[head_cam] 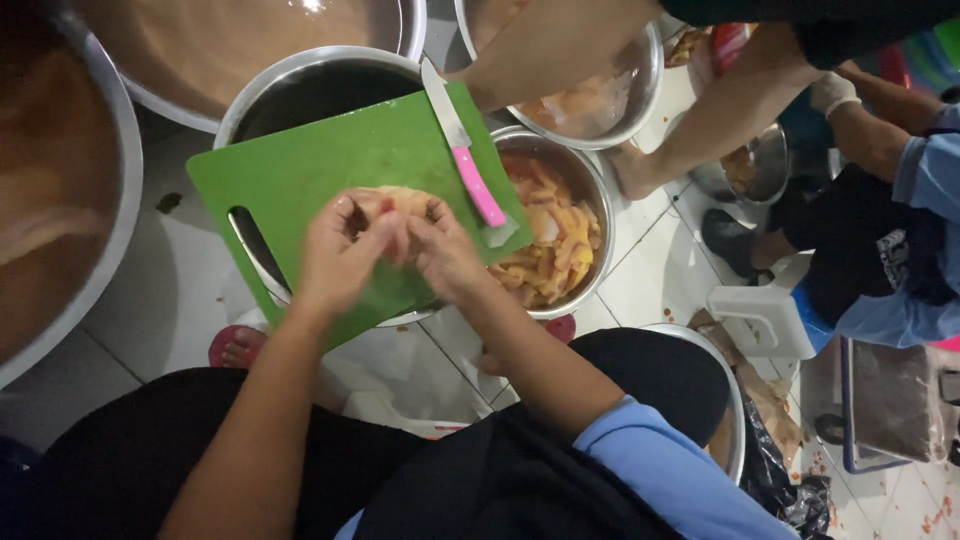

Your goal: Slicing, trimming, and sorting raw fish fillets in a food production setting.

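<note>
We grip pale meat piece (400, 203) in left hand (340, 255) and right hand (445, 255) over green cutting board (300, 165); pink-handled knife (462, 150) rests beside, bowl of cut pieces (590, 190) near.

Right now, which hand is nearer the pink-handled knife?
Right. The right hand sits just left of and below the pink-handled knife, close to its handle end on the green cutting board. The left hand is farther left, on the other side of the pale meat piece.

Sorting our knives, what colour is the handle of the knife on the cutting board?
Pink handle, clearest in the head view.
</note>
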